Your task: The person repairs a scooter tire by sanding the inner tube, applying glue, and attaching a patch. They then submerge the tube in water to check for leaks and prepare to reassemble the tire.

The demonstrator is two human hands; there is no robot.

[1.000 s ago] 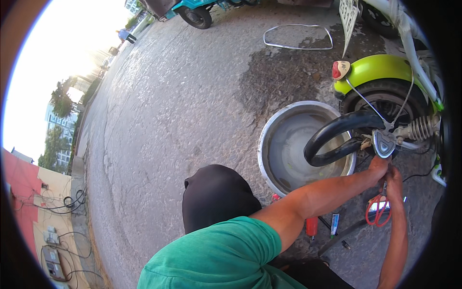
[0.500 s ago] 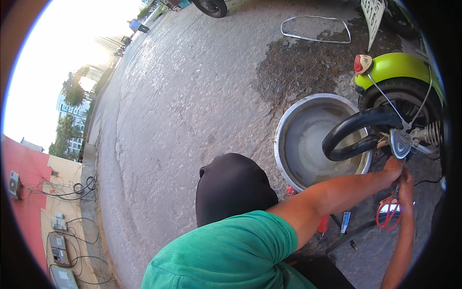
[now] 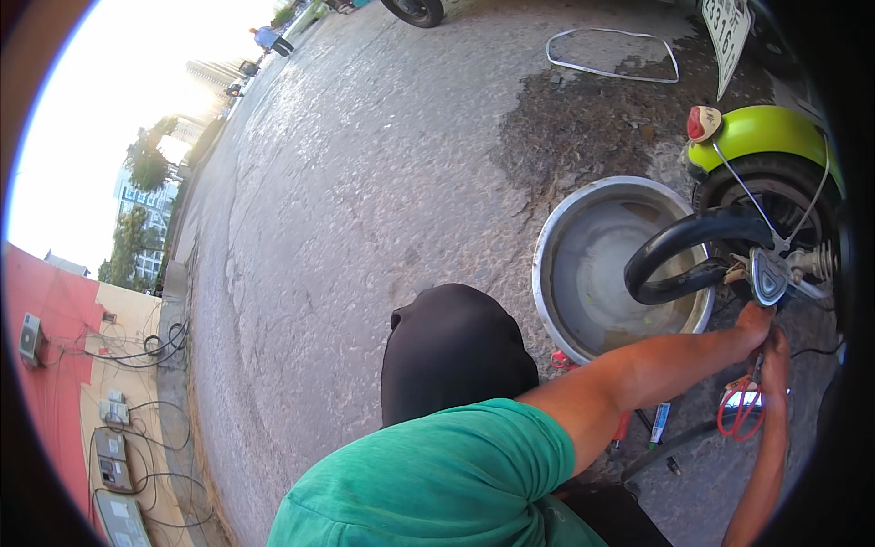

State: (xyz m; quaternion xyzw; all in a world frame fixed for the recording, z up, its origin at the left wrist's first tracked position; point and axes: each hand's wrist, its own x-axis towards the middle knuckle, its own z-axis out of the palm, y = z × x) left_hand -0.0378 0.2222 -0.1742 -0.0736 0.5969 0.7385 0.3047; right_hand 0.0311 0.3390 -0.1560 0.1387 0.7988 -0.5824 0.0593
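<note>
My left hand (image 3: pixel 755 325) is closed just under a heart-shaped metal fitting (image 3: pixel 768 273) on the scooter, its grip mostly hidden. Right beside it, my right hand (image 3: pixel 775 356) is closed around the upper part of red-handled scissors (image 3: pixel 740 410), whose loops hang below. A thick black inner tube (image 3: pixel 649 264) loops out from the fitting over a steel basin (image 3: pixel 570 228) holding cloudy water. The lime-green mudguard (image 3: pixel 766 132) with a red lamp (image 3: pixel 702 123) sits above the wheel.
Below my left arm lie a glue tube (image 3: pixel 660 425), a red tool (image 3: pixel 621 427) and a dark strip (image 3: pixel 652 458). A thin pale loop (image 3: pixel 612 74) lies on the wet road. A vehicle wheel (image 3: pixel 415 11), a distant person (image 3: pixel 272 41) and a wired wall (image 3: pixel 50 346) border the street.
My view has shifted, so the scooter, basin and hands sit farther right in the picture. Both hands stay together under the fitting, with little visible movement relative to it.
</note>
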